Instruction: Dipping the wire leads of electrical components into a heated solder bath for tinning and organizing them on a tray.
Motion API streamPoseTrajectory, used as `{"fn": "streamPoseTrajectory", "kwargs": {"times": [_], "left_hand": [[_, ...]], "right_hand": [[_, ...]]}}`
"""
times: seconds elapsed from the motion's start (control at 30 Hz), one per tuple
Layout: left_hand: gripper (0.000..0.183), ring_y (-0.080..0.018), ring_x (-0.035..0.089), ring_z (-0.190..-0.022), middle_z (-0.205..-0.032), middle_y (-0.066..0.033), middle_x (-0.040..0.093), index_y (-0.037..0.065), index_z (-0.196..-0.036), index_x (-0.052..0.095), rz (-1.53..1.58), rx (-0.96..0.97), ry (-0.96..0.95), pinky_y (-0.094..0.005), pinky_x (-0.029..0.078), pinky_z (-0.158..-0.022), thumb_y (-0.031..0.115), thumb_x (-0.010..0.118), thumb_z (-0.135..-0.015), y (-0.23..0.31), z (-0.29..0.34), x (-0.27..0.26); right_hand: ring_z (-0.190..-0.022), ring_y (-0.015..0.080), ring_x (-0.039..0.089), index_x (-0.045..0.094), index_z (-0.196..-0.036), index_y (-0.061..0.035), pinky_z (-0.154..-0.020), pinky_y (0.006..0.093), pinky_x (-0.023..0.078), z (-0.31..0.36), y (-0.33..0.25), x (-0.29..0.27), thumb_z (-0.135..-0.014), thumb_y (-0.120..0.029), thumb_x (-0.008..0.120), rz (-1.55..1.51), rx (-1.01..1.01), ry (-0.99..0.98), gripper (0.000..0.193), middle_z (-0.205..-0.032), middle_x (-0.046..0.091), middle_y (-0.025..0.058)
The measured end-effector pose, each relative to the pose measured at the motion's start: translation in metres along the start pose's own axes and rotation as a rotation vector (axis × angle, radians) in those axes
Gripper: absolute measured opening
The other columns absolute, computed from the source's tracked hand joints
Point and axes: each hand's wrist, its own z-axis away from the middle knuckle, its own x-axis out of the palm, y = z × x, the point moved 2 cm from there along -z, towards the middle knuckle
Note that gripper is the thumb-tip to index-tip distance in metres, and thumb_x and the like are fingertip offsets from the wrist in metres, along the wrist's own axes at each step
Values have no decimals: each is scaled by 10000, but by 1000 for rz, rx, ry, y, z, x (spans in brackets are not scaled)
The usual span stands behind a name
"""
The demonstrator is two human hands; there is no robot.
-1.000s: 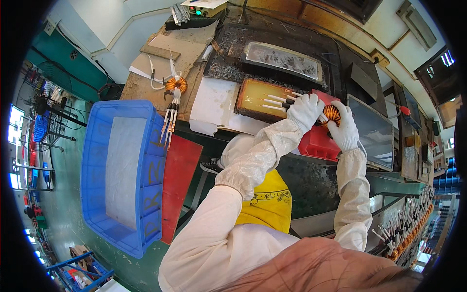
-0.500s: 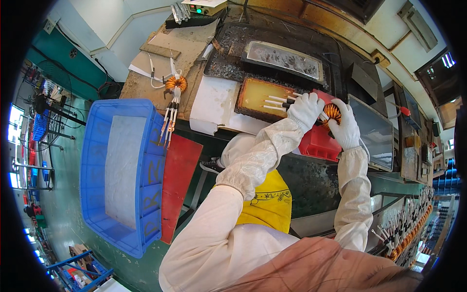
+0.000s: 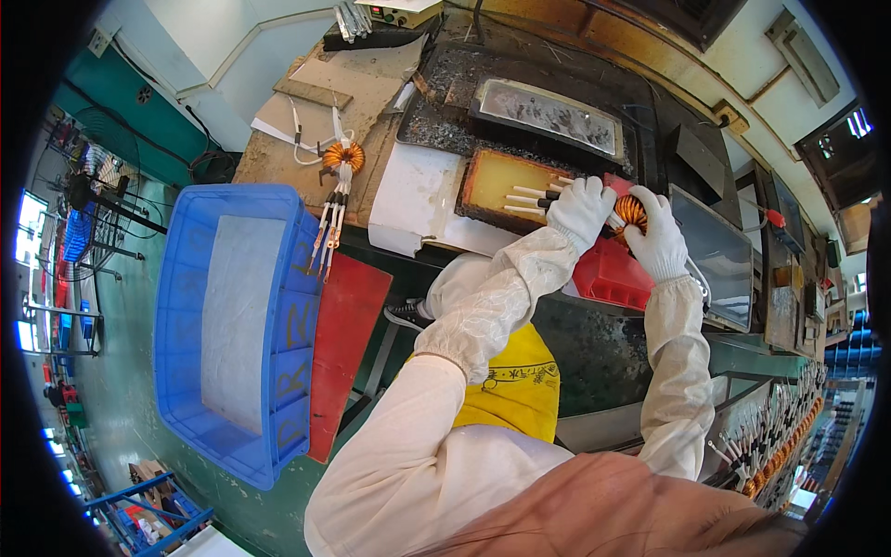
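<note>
A toroidal coil of copper wire (image 3: 632, 213) is held between my two gloved hands above the bench's near edge. My right hand (image 3: 661, 245) is closed round the coil's right side. My left hand (image 3: 579, 215) grips its bundle of white and black sleeved leads (image 3: 527, 199), whose tips point left over a shallow brown-rimmed tray (image 3: 497, 221) of yellowish material. Whether the tips touch that material I cannot tell. Beneath the hands is a red plastic bin (image 3: 613, 275). A white lead hangs beside my right wrist.
Behind the yellowish tray is a rectangular pot (image 3: 552, 113) with a silvery, dark-flecked surface. Another coil (image 3: 344, 158) lies on the bench at left, its leads overhanging a blue crate (image 3: 302, 371). Several coils (image 3: 784, 446) stand in a row at lower right.
The whole view has shifted slightly. Both hands keep their hold on the coil and its leads, with almost no movement relative to the bench.
</note>
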Motion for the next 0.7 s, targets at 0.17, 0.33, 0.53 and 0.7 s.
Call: {"fn": "streamPoseTrajectory", "kwargs": {"times": [0.17, 0.33, 0.53, 0.7], "left_hand": [[150, -239, 567, -808, -860, -65, 493, 151, -929, 564, -9, 3, 37, -350, 517, -620, 206, 595, -793, 2, -2, 0], [129, -239, 561, -811, -862, -64, 495, 145, -891, 552, -42, 90, 87, -353, 502, -619, 206, 595, -786, 7, -4, -2], [147, -236, 547, -859, -881, -52, 493, 153, -899, 527, -59, 160, 96, -360, 486, -713, 220, 593, -786, 16, 3, -3], [265, -254, 553, -928, -956, -66, 521, 155, -1039, 564, -36, 202, 90, -372, 482, -824, 212, 594, -782, 29, -1, -9]], "right_hand": [[-1043, 380, 595, 526, -1260, -200, -868, 435, 499, 5, 3, 3, -761, -110, 635, -35, 21, 13, 519, -1189, 553, 130], [-1055, 366, 587, 524, -1267, -202, -871, 420, 496, 15, 13, 8, -760, -95, 638, -65, 26, 98, 531, -1166, 549, 129], [-1056, 365, 584, 509, -1286, -184, -866, 412, 496, 36, 15, 7, -770, -78, 643, -99, 37, 146, 543, -1156, 548, 140], [-1052, 369, 583, 499, -1301, -180, -863, 415, 497, 44, 27, 3, -786, -86, 638, -108, 9, 197, 542, -1152, 547, 147]]}}
